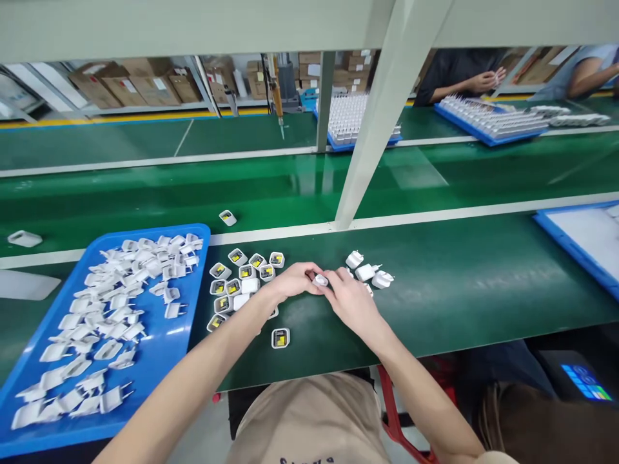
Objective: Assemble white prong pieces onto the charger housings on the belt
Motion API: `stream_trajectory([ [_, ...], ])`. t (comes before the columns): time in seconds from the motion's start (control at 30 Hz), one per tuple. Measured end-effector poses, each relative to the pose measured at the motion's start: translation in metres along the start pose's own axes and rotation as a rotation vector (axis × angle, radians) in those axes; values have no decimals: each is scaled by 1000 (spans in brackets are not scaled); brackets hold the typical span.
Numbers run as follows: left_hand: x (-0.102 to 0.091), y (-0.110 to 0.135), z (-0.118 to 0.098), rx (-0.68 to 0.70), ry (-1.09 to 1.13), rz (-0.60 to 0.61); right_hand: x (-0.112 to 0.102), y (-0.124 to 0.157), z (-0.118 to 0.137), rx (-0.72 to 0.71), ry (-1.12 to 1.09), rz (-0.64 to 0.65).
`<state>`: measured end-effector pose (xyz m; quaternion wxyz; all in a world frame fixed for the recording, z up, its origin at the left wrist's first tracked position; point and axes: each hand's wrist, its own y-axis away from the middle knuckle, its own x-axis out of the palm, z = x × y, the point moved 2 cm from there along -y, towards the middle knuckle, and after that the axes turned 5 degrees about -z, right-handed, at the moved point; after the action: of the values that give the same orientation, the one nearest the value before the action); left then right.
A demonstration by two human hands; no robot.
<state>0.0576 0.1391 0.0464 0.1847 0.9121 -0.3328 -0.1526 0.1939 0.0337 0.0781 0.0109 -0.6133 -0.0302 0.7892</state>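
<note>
Both pinching one white charger piece (320,280), mostly hidden between left hand (290,281) and right hand (352,303); open shells (238,283) at nine o'clock.

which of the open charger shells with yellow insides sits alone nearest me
The open shell lying by itself below the left forearm, apart from the cluster beside the blue tray.

Cardboard boxes (140,87) behind green conveyor (145,187)

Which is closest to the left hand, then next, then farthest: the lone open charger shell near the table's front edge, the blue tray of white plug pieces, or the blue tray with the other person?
1. Lone open white charger shell, just below the left hand.
2. Blue plastic tray of white plug pieces, to the left.
3. Blue tray of upright white parts beside another person's hand, far across the belt.
</note>
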Motion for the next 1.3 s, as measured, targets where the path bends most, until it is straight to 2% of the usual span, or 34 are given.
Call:
stream_trajectory([
  [0.1,-6,5,0,28,1,54,6,-12,8,-28,63,26],
  [0.27,-11,7,8,63,-13,76,12,-6,10,-35,111,35],
  [0.47,-5,3,17,118,-72,3,18,-4,6,-50,119,35],
  [0.57,0,1,23,112,-87,-46,20,-7,3,-81,64,10],
  [0.7,4,0,28,93,-89,-89,21,-11,1,-73,33,42],
  [0.93,7,0,32,53,-123,-121,25,-11,9,-20,148,78],
  [1.03,5,1,28,60,-159,-91,24,-11,15,8,215,108],
  [1.17,-14,22,6,92,-235,-52,16,-20,21,34,305,137],
  [1.23,-38,50,-7,133,-283,-94,10,-29,22,43,342,149],
  [1.3,-72,91,-14,225,-373,-187,4,-41,23,49,361,163],
])
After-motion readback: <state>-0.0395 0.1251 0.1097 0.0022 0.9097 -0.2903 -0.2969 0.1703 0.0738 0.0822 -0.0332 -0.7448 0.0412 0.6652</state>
